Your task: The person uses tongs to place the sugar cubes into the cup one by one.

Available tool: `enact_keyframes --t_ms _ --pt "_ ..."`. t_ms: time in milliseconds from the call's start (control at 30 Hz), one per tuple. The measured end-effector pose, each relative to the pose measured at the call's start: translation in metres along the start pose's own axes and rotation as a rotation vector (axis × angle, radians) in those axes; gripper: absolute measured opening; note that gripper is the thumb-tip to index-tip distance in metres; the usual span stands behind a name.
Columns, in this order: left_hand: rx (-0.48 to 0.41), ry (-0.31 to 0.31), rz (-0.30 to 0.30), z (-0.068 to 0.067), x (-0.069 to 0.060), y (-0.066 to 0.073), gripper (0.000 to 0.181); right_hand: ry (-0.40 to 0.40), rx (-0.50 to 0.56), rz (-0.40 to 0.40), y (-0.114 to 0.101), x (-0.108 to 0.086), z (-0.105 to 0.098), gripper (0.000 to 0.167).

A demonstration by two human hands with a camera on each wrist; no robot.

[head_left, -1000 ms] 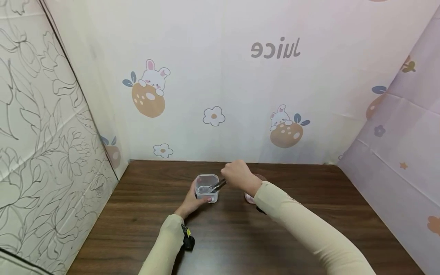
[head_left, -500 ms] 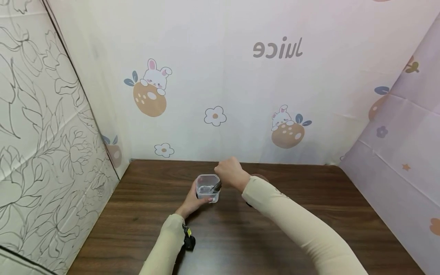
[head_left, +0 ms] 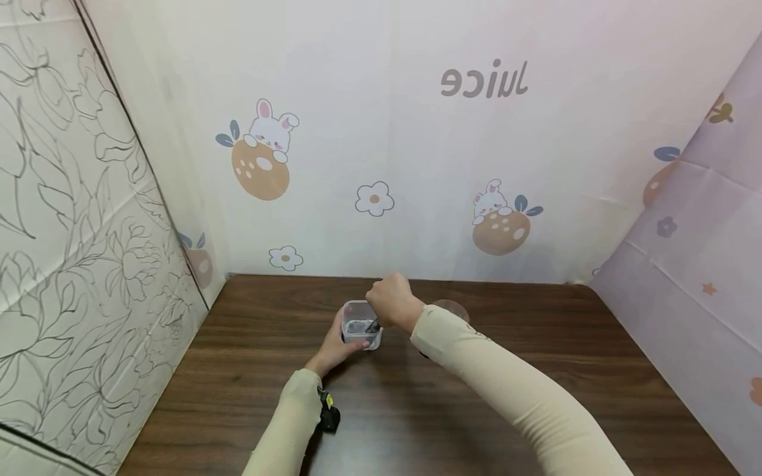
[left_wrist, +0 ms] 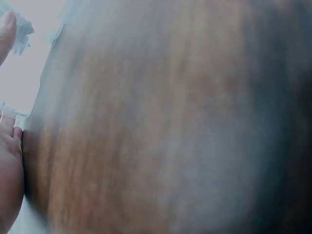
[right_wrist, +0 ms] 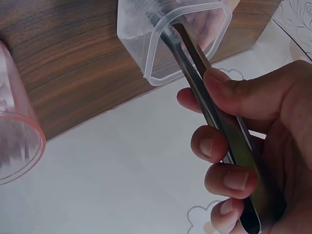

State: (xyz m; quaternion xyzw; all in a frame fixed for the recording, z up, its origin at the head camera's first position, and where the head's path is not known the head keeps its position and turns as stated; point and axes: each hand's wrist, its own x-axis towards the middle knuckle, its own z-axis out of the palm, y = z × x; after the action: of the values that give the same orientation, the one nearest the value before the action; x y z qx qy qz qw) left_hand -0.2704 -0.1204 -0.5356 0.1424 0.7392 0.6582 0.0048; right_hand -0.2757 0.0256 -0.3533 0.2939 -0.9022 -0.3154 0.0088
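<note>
My left hand [head_left: 335,349] grips a clear square plastic container [head_left: 356,309] on the table from its left side, thumb along the front. In my right hand [head_left: 394,301] is a pair of metal tongs [right_wrist: 243,151], pinched between thumb and curled fingers. The tongs' tips reach down through the container's mouth, and their two arms lie close together. Something clear or whitish lies at the container's bottom, too indistinct to name. The left wrist view catches only part of the left hand [left_wrist: 9,180] and the overexposed container [left_wrist: 19,83] at its left edge.
A see-through pink cup [right_wrist: 17,92] stands to the right of the container, largely hidden behind the right forearm in the head view. Under everything is a brown wooden table [head_left: 268,330], with a printed cloth wall [head_left: 417,231] along its back edge.
My right hand has moved left and slightly up with the tongs, closer to the container, and the tongs' tips sit further inside it. My left hand keeps its hold on the container.
</note>
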Motion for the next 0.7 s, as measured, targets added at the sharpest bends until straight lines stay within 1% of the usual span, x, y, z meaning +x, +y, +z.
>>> enact_keyframes --t_ms 33,133,200,267,367,433,533,700 --pt "0.005 0.004 0.012 0.000 0.000 -0.001 0.096 0.004 0.003 0.001 0.000 0.000 0.000 0.020" --pt "0.023 0.013 0.075 0.000 -0.001 -0.002 0.093 0.023 0.006 0.001 0.001 0.000 0.001 0.020" --pt "0.026 0.014 0.092 0.000 -0.002 -0.002 0.092 0.047 0.005 -0.004 0.001 -0.001 0.003 0.022" --pt "0.018 0.016 0.062 0.000 -0.002 -0.002 0.093 0.072 -0.002 -0.012 0.001 -0.002 0.003 0.022" --pt "0.006 0.012 -0.015 0.000 0.000 -0.002 0.097 0.109 -0.013 -0.022 0.002 -0.004 0.005 0.023" --pt "0.009 0.007 -0.049 0.000 0.001 -0.003 0.098 0.120 -0.017 -0.024 0.002 -0.005 0.005 0.022" --pt "-0.007 -0.001 -0.056 0.000 0.000 0.003 0.097 0.121 -0.011 -0.020 0.002 -0.006 0.005 0.023" --pt "-0.060 -0.016 -0.030 0.000 -0.005 0.025 0.094 0.075 0.018 -0.002 0.002 -0.004 0.004 0.021"
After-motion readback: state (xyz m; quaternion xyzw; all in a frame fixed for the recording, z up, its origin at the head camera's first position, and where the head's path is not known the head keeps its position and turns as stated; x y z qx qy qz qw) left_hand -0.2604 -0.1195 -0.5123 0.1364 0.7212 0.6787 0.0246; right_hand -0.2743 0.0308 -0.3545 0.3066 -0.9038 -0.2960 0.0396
